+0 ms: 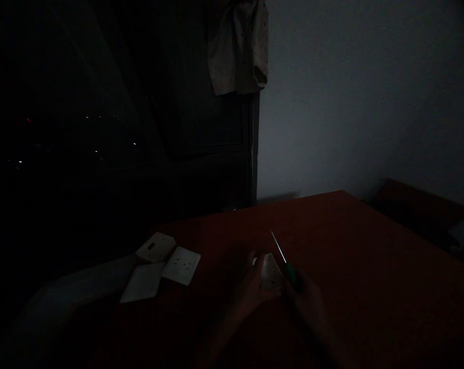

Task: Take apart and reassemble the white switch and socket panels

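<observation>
My left hand [250, 287] is closed round the edges of a white wall socket [270, 272], whose slots show faintly. A screwdriver with a green handle [290, 274] and a thin metal shaft is in my right hand [309, 302], just right of the socket. Its tip points up and to the left, away from the socket and touching nothing. The room is very dark, so the finger details of both hands are hard to make out.
On the left of the reddish-brown table [370, 266] lie a socket faceplate [181, 265], a blank white plate [142, 282] and a white box-like piece [157, 247] with a dark slot. Cloth [237, 48] hangs above, beside a pale wall [331, 102]. Dark glass is at left.
</observation>
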A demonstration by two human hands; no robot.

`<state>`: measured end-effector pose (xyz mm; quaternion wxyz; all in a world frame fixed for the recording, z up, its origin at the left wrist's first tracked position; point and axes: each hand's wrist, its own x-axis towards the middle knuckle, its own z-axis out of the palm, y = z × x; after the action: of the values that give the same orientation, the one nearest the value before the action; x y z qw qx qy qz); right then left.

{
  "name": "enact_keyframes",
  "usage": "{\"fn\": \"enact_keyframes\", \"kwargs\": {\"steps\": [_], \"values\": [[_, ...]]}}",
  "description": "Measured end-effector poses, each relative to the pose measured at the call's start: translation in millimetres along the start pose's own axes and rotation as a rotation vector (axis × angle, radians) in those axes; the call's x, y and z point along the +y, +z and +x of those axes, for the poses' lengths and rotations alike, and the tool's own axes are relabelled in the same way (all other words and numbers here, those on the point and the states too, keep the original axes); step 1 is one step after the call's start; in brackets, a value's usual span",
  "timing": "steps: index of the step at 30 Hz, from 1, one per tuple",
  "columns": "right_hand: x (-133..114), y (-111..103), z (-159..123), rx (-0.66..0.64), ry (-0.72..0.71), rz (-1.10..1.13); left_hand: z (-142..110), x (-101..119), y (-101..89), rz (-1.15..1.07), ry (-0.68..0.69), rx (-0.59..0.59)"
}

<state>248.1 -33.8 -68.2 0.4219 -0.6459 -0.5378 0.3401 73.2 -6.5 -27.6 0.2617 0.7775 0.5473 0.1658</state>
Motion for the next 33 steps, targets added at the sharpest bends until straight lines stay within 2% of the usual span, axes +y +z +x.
{"fn": "enact_keyframes", "kwargs": {"steps": [4, 8, 12, 17, 25, 28, 33], "values": [[2.5, -1.1, -1.8, -0.026, 0.004, -0.009, -7.6, -19.4, -28.0, 0.159, -0.082, 0.088], [1.4, -2.4, -3.9, 0.002, 0.007, -0.002, -23.2, -53.6, -72.1, 0.529, -0.257, 0.314], [1.9, -1.7, -4.2, 0.053, -0.014, -0.021, -41.8, -79.6, -99.5, 0.769, -0.452, 0.374], [5.9, -0.7, -3.9, 0.065, 0.004, -0.035, -50.7, -92.9, -97.4, 0.819, -0.481, 0.331], [5.9, -1.4, -5.4, 0.043, -0.002, -0.067, -43.7, -109.5, -92.4, 0.770, -0.453, 0.318], [4.5, -1.3, -5.8, 0.053, -0.010, -0.054, -39.9, -102.7, -94.2, 0.719, -0.439, 0.298], [3.0, -2.4, -6.3, 0.057, -0.006, -0.032, -36.2, -75.7, -90.4, 0.615, -0.345, 0.222]]}}
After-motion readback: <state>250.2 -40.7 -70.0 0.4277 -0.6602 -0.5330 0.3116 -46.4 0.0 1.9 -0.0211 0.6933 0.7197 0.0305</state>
